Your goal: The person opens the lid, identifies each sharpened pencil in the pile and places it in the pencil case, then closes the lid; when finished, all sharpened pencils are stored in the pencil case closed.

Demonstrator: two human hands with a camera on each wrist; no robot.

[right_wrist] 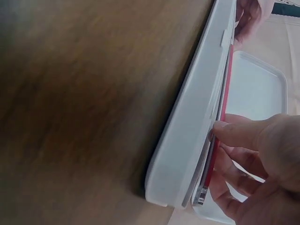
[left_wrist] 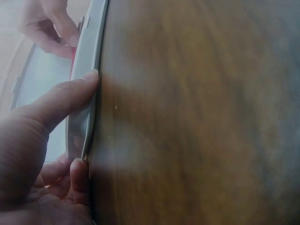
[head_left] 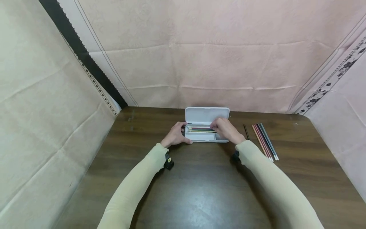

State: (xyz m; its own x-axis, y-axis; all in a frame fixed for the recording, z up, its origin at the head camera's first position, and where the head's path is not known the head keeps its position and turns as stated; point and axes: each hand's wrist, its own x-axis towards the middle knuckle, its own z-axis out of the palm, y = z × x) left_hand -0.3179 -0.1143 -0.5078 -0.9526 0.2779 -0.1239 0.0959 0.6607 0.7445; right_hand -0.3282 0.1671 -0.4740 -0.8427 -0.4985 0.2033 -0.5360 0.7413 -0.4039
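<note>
A white pencil case lies on the table with its lid raised at the back. Several colored pencils lie lengthwise inside it. My left hand grips the case's left end, thumb on the front edge and fingers around the side, as the left wrist view shows. Over the right half of the case, my right hand pinches a red pencil between thumb and fingers. The red pencil runs along the case opening, its metal-banded end toward the right. My right hand hides part of the case's interior.
To the right of the case, several pencils in red and blue tones lie side by side on the brown wooden table. A dark pencil lies just left of them. Pale cloth hangs behind the table and at both sides.
</note>
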